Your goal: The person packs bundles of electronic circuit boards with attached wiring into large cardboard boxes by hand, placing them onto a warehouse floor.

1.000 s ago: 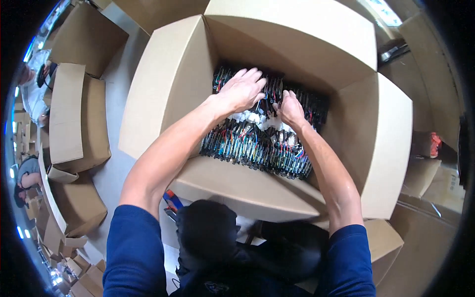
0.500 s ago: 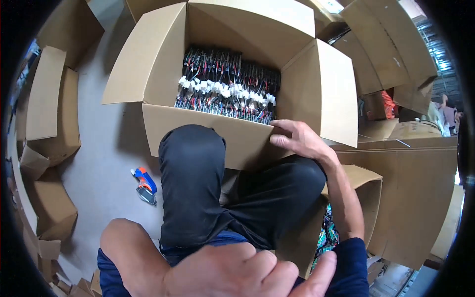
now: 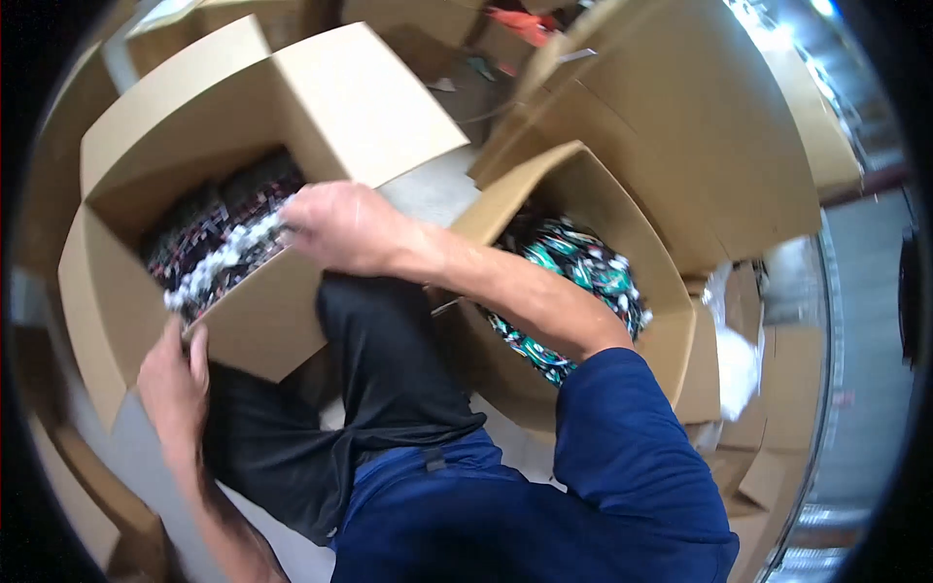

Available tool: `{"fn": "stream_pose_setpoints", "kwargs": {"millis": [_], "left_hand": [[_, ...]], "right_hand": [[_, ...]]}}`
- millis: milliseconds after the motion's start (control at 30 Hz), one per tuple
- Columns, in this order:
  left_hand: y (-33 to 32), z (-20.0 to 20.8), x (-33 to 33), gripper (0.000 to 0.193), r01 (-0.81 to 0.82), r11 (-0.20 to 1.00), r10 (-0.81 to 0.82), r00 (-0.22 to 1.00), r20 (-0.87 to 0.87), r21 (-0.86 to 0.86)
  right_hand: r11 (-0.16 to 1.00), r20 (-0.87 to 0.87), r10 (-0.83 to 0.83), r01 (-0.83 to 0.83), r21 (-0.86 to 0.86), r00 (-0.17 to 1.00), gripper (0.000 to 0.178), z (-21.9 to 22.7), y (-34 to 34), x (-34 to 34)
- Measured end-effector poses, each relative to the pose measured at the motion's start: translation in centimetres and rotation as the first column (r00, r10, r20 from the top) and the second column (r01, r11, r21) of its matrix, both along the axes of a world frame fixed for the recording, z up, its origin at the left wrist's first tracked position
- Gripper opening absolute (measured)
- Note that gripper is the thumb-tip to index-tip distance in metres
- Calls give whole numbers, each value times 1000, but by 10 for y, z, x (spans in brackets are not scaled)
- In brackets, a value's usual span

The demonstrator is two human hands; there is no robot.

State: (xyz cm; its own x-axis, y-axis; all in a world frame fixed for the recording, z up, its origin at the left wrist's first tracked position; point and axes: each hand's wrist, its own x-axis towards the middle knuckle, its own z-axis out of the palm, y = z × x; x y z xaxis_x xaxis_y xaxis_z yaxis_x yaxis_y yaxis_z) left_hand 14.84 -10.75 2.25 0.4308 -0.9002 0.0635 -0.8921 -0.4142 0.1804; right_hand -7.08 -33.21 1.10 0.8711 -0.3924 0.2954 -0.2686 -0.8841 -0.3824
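An open cardboard box (image 3: 258,321) stands in front of my knees at the left. Inside lie packed rows of dark wired parts (image 3: 199,233), with a band of white connectors (image 3: 228,255) across them. My left hand (image 3: 173,379) is at the box's near left corner, its fingers at the rim and its thumb against the outer wall, gripping the edge. Over the near right corner bends my right hand (image 3: 340,225), its fingertips just above the connectors. Motion blurs those fingers, and whether they hold anything is hidden.
Right of my legs, a second open cardboard box (image 3: 671,321) holds a loose heap of green and black wired pieces (image 3: 583,262). A tall cardboard panel (image 3: 700,126) rises behind it. White plastic wrapping (image 3: 739,374) lies at the right, and an orange item (image 3: 525,24) at the back.
The view has swung right, bringing the second box into full sight. My left hand has gone from near my body to the first box's near left corner. My right hand now bends over its rim.
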Motion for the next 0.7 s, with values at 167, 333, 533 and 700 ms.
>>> {"fn": "stream_pose_setpoints", "kwargs": {"millis": [167, 333, 533, 700], "left_hand": [[-13, -10, -22, 34, 113, 985, -130, 982, -139, -127], [-8, -13, -8, 36, 11, 988, -56, 957, -286, -156], [-18, -12, -14, 37, -12, 999, -3, 959, -285, -51], [-24, -14, -22, 37, 16, 998, -28, 980, -199, -64]], "right_hand": [[961, 153, -230, 249, -119, 961, 21, 67, -7, -178], [453, -20, -889, 886, 96, 457, 37, 1, -60, -380], [507, -570, -709, 862, -4, 415, 73, -100, -51, -457], [735, -540, -594, 675, -63, 596, 91, -145, -102, -440]]}}
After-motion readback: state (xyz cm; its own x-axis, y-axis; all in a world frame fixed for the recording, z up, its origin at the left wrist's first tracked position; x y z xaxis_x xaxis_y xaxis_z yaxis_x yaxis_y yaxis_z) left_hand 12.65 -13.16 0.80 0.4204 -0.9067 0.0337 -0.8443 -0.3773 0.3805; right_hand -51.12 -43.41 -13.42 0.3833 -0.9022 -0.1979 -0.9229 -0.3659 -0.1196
